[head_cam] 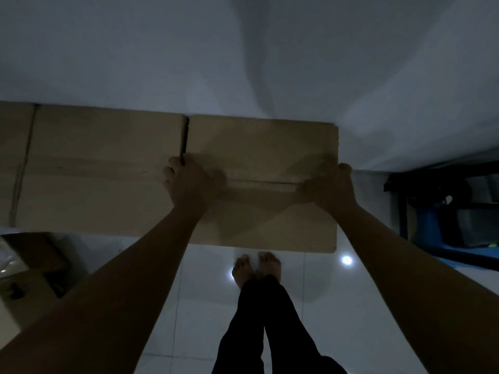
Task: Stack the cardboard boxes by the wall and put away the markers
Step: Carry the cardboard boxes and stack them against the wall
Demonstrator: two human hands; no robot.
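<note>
Looking down, my left hand [189, 182] grips the left edge of the cardboard box [263, 184] and my right hand [330, 188] clasps its right edge; it sits against the wall [243, 63], beside a second box [102, 168].

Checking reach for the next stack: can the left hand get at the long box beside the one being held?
Probably yes. The left hand grips the held box right at the seam with the long box; nothing lies between, but it must let go first.
</note>
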